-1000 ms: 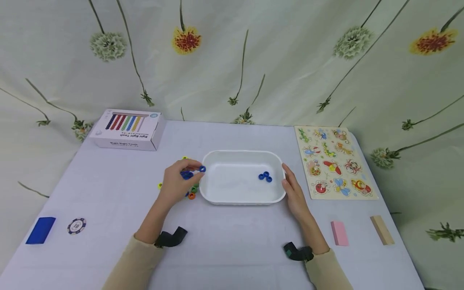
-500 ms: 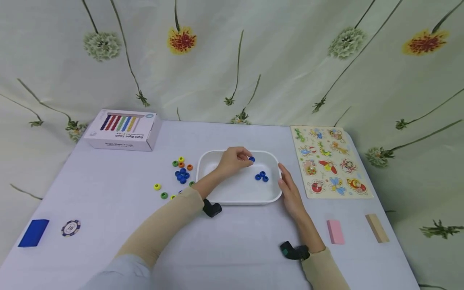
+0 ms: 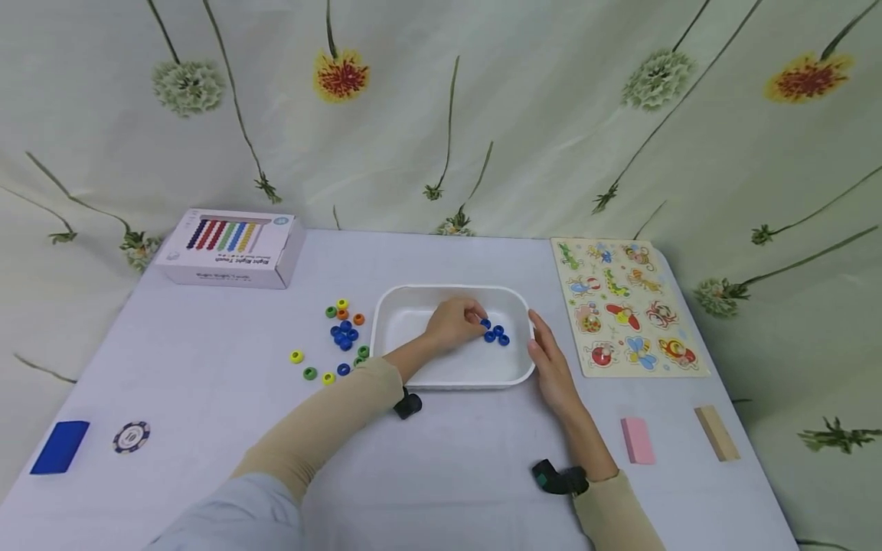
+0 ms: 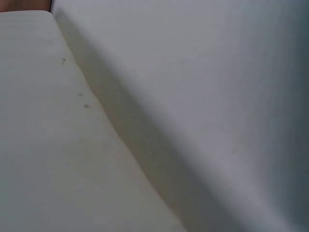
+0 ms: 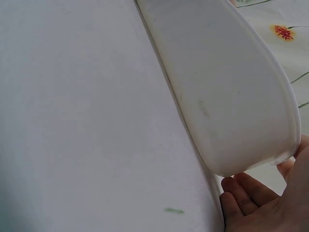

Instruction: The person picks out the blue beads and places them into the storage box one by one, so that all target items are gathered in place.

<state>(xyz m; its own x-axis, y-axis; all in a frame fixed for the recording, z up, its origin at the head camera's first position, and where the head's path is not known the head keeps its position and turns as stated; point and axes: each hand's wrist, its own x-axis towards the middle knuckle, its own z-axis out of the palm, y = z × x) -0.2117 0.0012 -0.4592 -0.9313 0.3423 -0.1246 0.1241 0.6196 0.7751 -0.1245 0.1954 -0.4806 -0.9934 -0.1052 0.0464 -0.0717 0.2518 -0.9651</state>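
My left hand (image 3: 453,324) reaches into a white oblong tray (image 3: 451,386) in the head view. Between thumb and fingertips it pinches a blue bead (image 3: 485,324), low beside three loose blue beads (image 3: 498,330). My right hand (image 3: 554,367) holds the tray's right end. In the right wrist view its bent fingers (image 5: 251,193) lie against the tray's outer end wall, thumb side near the rim. The left wrist view shows mostly the tray's spotted outer wall (image 4: 72,135) and the tablecloth; the bead is hidden there.
Left of the tray lie loose blue beads (image 3: 344,335), with yellow (image 3: 296,357), green (image 3: 310,373) and orange ones (image 3: 359,319). Around them are a toy box (image 3: 227,249), poker chip (image 3: 131,437), blue block (image 3: 60,447), picture board (image 3: 628,306), pink block (image 3: 637,440) and wooden block (image 3: 717,433).
My left hand has carried the blue bead rightward from the loose beads, over the tray's left rim, then lowered it beside the three blue beads. The right hand stays at the tray's end.
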